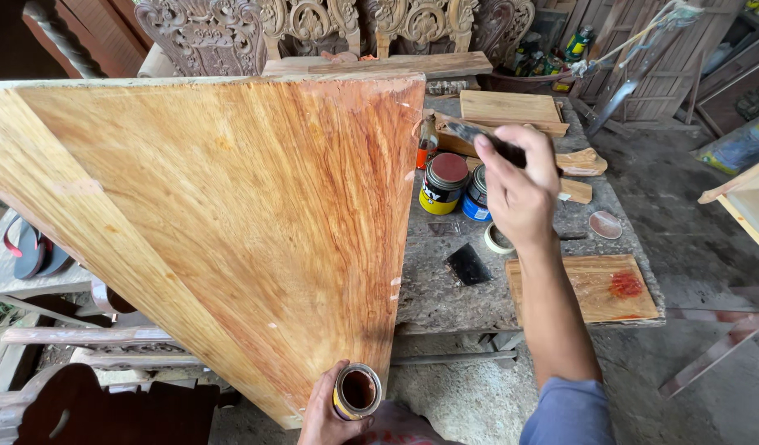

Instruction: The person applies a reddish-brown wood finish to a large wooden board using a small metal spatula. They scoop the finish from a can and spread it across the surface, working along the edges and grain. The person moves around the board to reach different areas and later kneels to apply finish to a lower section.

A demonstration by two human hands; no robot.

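— Brush (482, 138) first: we see it in our right hand (520, 194), dark handle pinched between thumb and fingers (488, 158), the far end pointing up and left toward the edge of the big board (231, 222). It hangs in the air above the tabletop (445, 288), just over the two tins.

— And the other hand?

— Our left hand (326, 412) sits low at the bottom of the view, fingers wrapped around a small open tin (357, 391) with dark reddish-brown liquid inside. It is held just below the lower corner of the board, close to touching it; we cannot tell whether it does.

— What about the board itself?

— It is a broad slab of orange-gold wood with strong red grain, tilted across the left half of the view, its right edge running down beside the tabletop.

— And under the brush?

— A yellow-and-black tin with a dark red lid (443, 183) stands just beside a blue tin (477, 194), the two touching or nearly so. Near them lie a roll of tape (496, 240) and a flat dark scraper (468, 265). To the right a small wooden panel (581, 288) carries a red smear. Further back we see stacked wood offcuts (511, 109), and carved furniture (330, 25) behind.
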